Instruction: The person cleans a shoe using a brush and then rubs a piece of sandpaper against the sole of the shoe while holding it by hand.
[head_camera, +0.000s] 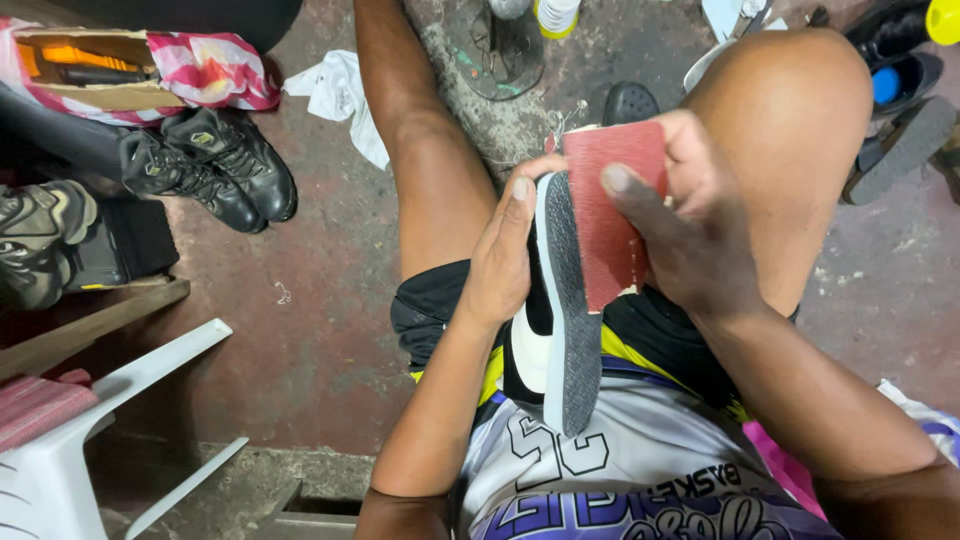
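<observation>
The left hand (500, 255) is wrapped around a sneaker (560, 320) — fingers curled over its upper, thumb lying along the white edge of the sole — and holds it on edge above the person's lap, grey tread turned toward the other hand. The right hand (690, 225) is closed on a folded sheet of red sandpaper (610, 210), thumb across its face, pressing it against the tread near the shoe's toe end. Both hands sit between the person's bare knees, over black shorts and a printed jersey. Farther out on the stained concrete floor (320, 330) lies a white rag (340, 95), and beyond it a pair of black boots (215, 165) stands beside a striped bag holding an open cardboard box (95, 70). A white plastic chair (70, 440) fills the lower left corner — more shoes lie at the upper right.
</observation>
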